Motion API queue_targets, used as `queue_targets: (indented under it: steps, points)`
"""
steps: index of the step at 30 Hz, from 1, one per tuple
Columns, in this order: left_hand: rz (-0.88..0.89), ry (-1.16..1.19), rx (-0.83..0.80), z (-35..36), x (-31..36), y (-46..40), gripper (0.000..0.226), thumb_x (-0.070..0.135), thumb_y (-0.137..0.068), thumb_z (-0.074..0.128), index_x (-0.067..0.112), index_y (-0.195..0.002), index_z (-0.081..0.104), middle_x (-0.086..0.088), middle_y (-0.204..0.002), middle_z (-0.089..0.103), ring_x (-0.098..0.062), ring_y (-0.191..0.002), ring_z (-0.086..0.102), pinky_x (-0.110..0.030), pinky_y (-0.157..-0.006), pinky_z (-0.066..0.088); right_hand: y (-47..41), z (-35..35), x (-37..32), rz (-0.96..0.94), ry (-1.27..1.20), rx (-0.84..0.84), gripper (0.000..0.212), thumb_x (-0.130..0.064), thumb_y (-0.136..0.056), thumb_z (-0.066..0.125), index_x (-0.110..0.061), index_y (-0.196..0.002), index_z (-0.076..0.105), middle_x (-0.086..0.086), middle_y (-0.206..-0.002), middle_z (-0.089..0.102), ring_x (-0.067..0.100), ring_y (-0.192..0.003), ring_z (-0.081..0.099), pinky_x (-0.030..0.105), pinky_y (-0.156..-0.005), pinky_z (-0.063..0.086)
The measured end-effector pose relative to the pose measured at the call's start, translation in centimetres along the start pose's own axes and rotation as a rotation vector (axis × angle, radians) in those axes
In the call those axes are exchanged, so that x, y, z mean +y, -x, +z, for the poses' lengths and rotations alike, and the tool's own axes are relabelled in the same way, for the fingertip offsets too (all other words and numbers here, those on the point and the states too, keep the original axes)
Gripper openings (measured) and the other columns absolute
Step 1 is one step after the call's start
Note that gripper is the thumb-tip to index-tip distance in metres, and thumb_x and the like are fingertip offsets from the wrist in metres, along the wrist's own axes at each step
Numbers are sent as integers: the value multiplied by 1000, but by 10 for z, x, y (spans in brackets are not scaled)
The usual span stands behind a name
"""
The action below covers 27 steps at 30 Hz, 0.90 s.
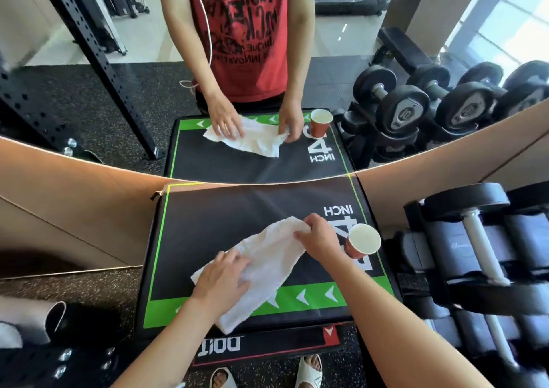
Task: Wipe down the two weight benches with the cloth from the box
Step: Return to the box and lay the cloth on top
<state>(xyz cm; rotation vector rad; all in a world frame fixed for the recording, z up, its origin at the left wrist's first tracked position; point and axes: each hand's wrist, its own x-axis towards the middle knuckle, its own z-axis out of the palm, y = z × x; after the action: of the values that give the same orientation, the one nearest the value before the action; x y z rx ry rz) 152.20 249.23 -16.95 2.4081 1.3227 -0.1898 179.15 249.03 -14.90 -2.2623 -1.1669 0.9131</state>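
Observation:
A white cloth lies spread on top of a black and green padded box marked "4 INCH". My left hand rests flat on the cloth's near left part with fingers spread. My right hand pinches the cloth's far right corner between curled fingers. No weight bench shows on my side; one appears only in the mirror.
A red paper cup stands on the box just right of my right hand. A dumbbell rack fills the right side. A wall mirror runs directly behind the box. A black rack upright and grey roll sit at lower left.

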Motion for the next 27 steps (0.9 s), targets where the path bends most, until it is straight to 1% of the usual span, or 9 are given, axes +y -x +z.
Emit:
queue_targets:
  steps: [4, 7, 9, 11, 14, 18, 20, 23, 27]
  points:
    - [-56, 46, 13, 8, 2, 14, 44, 41, -101, 53, 35, -144, 48, 10, -138, 41, -17, -124, 47, -38, -95, 53, -33, -13, -36, -144, -5, -19, 16, -20, -90, 69, -20, -106, 68, -5, -99, 67, 19, -93, 63, 27, -75, 45]
    - [-41, 102, 3, 19, 4, 29, 40, 37, -103, 50, 33, -143, 48, 12, -140, 42, -15, -127, 47, -37, -96, 53, -43, -14, -61, -281, -105, -44, 18, -15, -88, 72, -29, -99, 73, -15, -93, 70, 3, -85, 64, 13, -68, 44]
    - [-29, 120, 26, 26, 6, 35, 41, 34, -102, 51, 31, -143, 49, 11, -141, 42, -16, -126, 47, -36, -96, 52, -45, -8, -62, -277, -128, -4, 18, -14, -88, 72, -30, -97, 73, -14, -93, 71, 4, -85, 64, 10, -71, 45]
    - [-13, 139, 57, 30, 6, 39, 41, 32, -101, 53, 31, -142, 51, 10, -139, 42, -16, -125, 46, -33, -93, 51, -41, -2, -48, -191, -56, 33, 22, -10, -89, 65, -24, -105, 73, -5, -107, 70, 16, -97, 63, 24, -85, 51]
    - [22, 209, 90, 31, 7, 38, 36, 29, -101, 55, 29, -137, 59, 10, -133, 47, -13, -123, 49, -32, -86, 52, -29, 3, -16, -111, 249, 136, 44, -4, -90, 61, -12, -133, 64, 11, -132, 55, 34, -120, 52, 41, -102, 46]
    - [32, 200, 169, 19, 5, 24, 28, 21, -96, 62, 25, -123, 68, 10, -128, 55, -17, -119, 54, -36, -78, 52, 9, 19, -2, -347, 312, 162, 33, -13, -87, 71, -12, -119, 68, 10, -124, 56, 36, -108, 54, 46, -93, 48]
    - [53, 160, 145, 10, 3, 11, 39, 18, -95, 59, 24, -134, 63, 9, -140, 52, -20, -128, 49, -37, -88, 51, 37, 40, 3, -435, 340, 88, 31, -22, -88, 73, -16, -117, 69, 5, -124, 56, 32, -107, 55, 45, -90, 49]
    - [113, 81, 80, -3, 3, -10, 60, 15, -96, 55, 25, -154, 46, 10, -163, 34, -19, -148, 32, -40, -108, 43, 69, 70, 15, -465, 400, -12, 42, -33, -93, 68, -20, -132, 60, 0, -138, 51, 27, -120, 53, 43, -94, 49]
    - [99, -45, -41, -8, 2, -26, 71, 43, -101, 59, 32, -163, 27, 14, -171, 21, -17, -156, 20, -46, -120, 31, 86, 77, 40, -429, 448, -78, 56, -35, -100, 60, -26, -152, 43, -5, -159, 38, 20, -147, 37, 41, -110, 39]
